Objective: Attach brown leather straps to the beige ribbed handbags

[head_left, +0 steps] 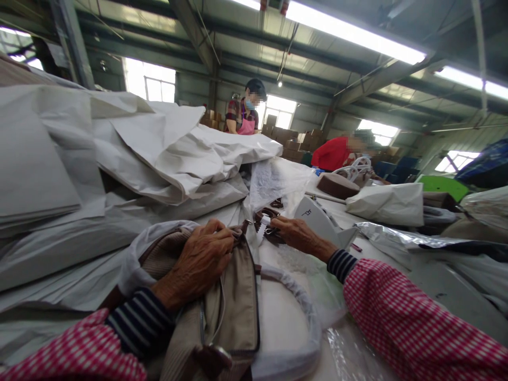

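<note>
A beige ribbed handbag (234, 296) lies in front of me with its zipped top open and the tan lining showing. Its handles (313, 317) are wrapped in white material. My left hand (202, 259) is closed on the bag's far end, fingers curled over the edge beside a small metal ring. Beyond the bag, my right hand (293, 233) has its fingers pinched together at a bundle of brown straps (268, 214). A small white ridged piece (262, 226) shows at those fingertips; what exactly they hold is partly hidden.
A high pile of white paper sheets (151, 153) rises on the left. Clear plastic (278, 180) lies behind the straps, and a white box-like object (317, 214) stands beside my right wrist. More wrapped bags (389, 203) lie at right. Two people (244, 114) work across the table.
</note>
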`<state>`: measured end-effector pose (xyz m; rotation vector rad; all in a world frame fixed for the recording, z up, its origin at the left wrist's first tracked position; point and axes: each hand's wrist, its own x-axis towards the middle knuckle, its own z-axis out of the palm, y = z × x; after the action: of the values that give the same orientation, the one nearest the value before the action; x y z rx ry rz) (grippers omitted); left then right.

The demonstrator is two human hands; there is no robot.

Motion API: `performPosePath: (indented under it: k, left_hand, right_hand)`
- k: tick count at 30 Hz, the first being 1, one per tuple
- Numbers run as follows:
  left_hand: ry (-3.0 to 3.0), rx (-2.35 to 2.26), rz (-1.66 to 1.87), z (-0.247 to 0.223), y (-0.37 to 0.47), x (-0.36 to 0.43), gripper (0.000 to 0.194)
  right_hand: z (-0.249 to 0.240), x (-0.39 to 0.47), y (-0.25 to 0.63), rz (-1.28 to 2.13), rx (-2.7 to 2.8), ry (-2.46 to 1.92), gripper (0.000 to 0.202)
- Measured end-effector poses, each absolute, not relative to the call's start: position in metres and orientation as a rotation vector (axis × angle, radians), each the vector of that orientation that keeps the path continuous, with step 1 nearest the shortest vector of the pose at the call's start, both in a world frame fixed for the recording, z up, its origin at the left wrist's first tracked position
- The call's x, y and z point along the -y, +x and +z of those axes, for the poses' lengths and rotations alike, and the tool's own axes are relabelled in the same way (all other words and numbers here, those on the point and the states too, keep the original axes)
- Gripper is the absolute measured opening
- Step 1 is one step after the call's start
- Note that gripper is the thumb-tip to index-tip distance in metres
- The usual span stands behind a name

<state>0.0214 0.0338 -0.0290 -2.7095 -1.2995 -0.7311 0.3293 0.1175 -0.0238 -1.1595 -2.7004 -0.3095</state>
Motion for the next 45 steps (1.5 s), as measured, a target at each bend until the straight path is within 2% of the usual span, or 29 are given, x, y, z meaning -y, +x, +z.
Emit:
performPosePath:
  k: [5, 12, 16, 22, 24, 29, 31, 33, 36, 40, 45]
  left_hand:
    - [-2.729, 1.298, -0.807, -0.031, 0.018, -0.036, 0.014]
    - [-2.786, 1.313, -0.849, -0.021, 0.015, -0.036, 0.014]
    - [-2.799, 1.366, -0.825, -0.018, 0.015, -0.036, 0.015]
    - [-2.811, 1.441, -0.863, -0.016, 0.013, -0.037, 0.014]
    - [-2.812, 1.460, -0.884, -0.015, 0.011, -0.038, 0.013]
    - [-2.832, 1.445, -0.910, -0.013, 0.009, -0.038, 0.011]
    - [-2.839, 1.444, -0.935, -0.012, 0.009, -0.037, 0.012]
    - [-2.843, 1.453, -0.951, -0.012, 0.009, -0.035, 0.013]
    - [-2.848, 1.471, -0.944, -0.013, 0.009, -0.035, 0.014]
    - [-2.844, 1.514, -0.977, -0.016, 0.008, -0.039, 0.014]
    - [-2.846, 1.565, -0.921, -0.018, 0.007, -0.050, 0.016]
  right_hand:
    - [-0.015, -0.111, 0.326, -0.059, 2.417, -1.007, 0.014]
    - [0.003, -0.044, 0.281, 0.378, 2.304, -0.907, 0.004]
    - [-0.009, -0.027, 0.260, 0.752, 2.207, -0.844, 0.019]
    - [-0.004, -0.029, 0.264, 1.353, 1.938, -1.009, 0.036]
    - [0.004, -0.029, 0.274, 1.244, 1.972, -1.080, 0.035]
    - [0.022, -0.027, 0.289, 0.271, 1.877, -1.358, 0.021]
    - [0.019, -0.025, 0.281, 0.095, 1.848, -1.430, 0.018]
    - [0.008, -0.024, 0.264, 0.120, 1.912, -1.423, 0.015]
    - [-0.016, -0.023, 0.237, 0.387, 2.022, -1.340, 0.011]
    - [-0.032, -0.025, 0.219, 0.698, 1.905, -1.334, 0.013]
    - [-0.023, -0.024, 0.217, 0.660, 1.899, -1.380, 0.015]
